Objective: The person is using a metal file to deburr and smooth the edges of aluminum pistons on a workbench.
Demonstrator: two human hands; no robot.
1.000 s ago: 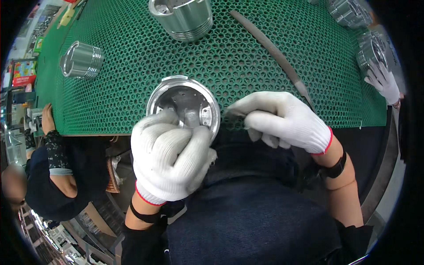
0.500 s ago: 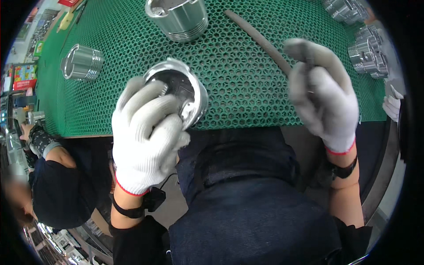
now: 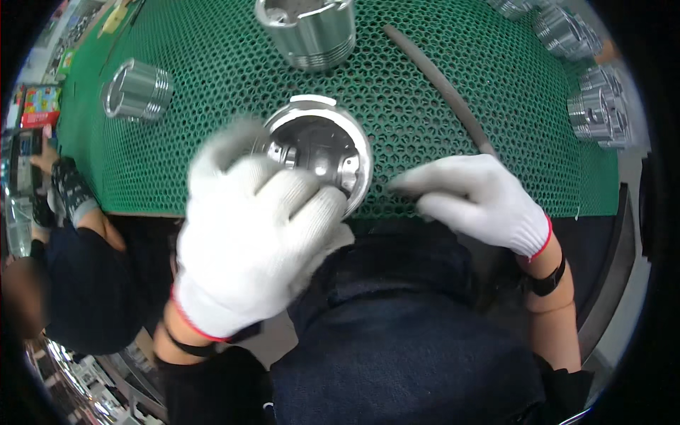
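In the head view, a hollow metal piston (image 3: 319, 149) faces upward at the near edge of the green-matted counter (image 3: 219, 78), just beyond the left hand (image 3: 251, 237), whose blurred, half-curled fingers overlap its near-left rim; whether they grip it I cannot tell. The right hand (image 3: 489, 202) is apart, right of the piston, thumb and forefinger nearly together, any held thing indiscernible

Before us, a white-gloved left hand (image 3: 258, 227), one finger blurred, hides the near side of a hollow silver metal piston (image 3: 319, 150); beyond the hand, the view's upper edge crops a ribbed silver metal cylinder (image 3: 312, 35).
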